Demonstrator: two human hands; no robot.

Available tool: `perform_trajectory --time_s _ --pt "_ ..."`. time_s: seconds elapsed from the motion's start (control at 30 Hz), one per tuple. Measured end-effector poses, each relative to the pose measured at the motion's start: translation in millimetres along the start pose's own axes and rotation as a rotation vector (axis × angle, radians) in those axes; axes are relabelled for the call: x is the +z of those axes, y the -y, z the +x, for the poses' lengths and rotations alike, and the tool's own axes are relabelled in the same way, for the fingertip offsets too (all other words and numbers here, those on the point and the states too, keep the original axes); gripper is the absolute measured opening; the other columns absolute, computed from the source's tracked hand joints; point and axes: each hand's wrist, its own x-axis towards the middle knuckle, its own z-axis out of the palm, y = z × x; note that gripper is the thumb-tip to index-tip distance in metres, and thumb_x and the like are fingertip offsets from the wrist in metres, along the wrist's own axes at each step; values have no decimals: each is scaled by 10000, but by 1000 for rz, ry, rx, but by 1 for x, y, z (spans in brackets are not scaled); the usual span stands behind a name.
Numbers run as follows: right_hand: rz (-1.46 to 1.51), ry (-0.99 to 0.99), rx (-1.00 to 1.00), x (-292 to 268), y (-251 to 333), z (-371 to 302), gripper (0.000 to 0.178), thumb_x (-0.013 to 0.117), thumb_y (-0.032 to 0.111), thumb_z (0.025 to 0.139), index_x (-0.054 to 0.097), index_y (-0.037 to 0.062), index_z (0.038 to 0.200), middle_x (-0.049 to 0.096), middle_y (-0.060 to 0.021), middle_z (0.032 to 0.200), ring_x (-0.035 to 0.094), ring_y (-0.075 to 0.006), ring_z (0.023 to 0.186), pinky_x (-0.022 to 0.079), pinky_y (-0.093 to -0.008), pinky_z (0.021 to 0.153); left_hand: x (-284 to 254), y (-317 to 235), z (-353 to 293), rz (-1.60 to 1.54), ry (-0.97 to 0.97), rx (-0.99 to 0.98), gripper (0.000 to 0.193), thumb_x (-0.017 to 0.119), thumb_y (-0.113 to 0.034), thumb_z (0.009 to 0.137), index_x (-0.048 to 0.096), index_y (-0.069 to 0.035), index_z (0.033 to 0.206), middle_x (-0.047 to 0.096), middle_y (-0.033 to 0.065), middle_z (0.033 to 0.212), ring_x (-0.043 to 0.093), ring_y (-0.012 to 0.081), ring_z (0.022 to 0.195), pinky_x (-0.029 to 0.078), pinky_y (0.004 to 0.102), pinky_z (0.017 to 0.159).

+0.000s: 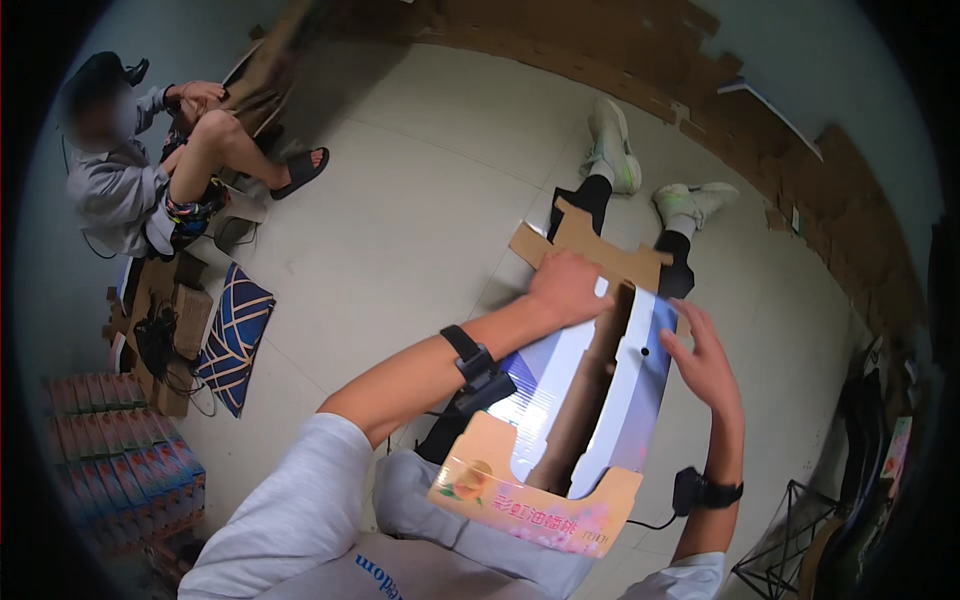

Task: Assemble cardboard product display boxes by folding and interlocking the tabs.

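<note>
A long printed cardboard box (530,402) rests across my legs with its top partly open. Its two long white-and-violet flaps leave a dark gap down the middle. The near end flap is peach-coloured with a fruit picture, while plain brown flaps (600,248) stick out at the far end. My left hand (568,288) is closed over the left long flap near that far end, its fingertips bent down and partly hidden. Beside the right wall, my right hand (706,358) has its fingers stretched and the thumb apart; it is close to the box, and whether it touches is unclear.
Another person (130,180) sits at the upper left, bent over brown cardboard. A blue patterned cushion (236,340) lies on the tiled floor (400,190). Stacked printed boxes (125,465) stand at the lower left. A black wire frame (785,540) is at the lower right.
</note>
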Motion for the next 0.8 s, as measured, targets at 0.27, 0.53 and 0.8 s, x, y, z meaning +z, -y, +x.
perform_trajectory --time_s 0.27,0.53,0.8 --pt "-279 65 254 77 -31 74 600 685 473 913 673 63 1350 704 -226 1232 640 -414 1217 510 -451 1041 18 -8 5 108 13 2 512 620 -463 950 770 -6 1127 727 234 1168 610 390 1226 474 533 1028" --pt "-91 -203 387 68 -23 57 394 644 381 912 748 18 1027 714 -271 885 695 -456 862 532 -500 799 20 -10 9 98 73 11 495 609 -467 986 785 -14 1079 725 232 1136 605 384 1218 470 528 1024" --pt "-139 -345 316 89 -62 58 406 625 393 1026 748 22 1134 710 -229 1169 644 -418 1164 499 -463 993 22 -3 12 93 -105 -198 526 647 -432 984 691 -14 1300 475 299 1487 428 499 1403 403 643 1110"
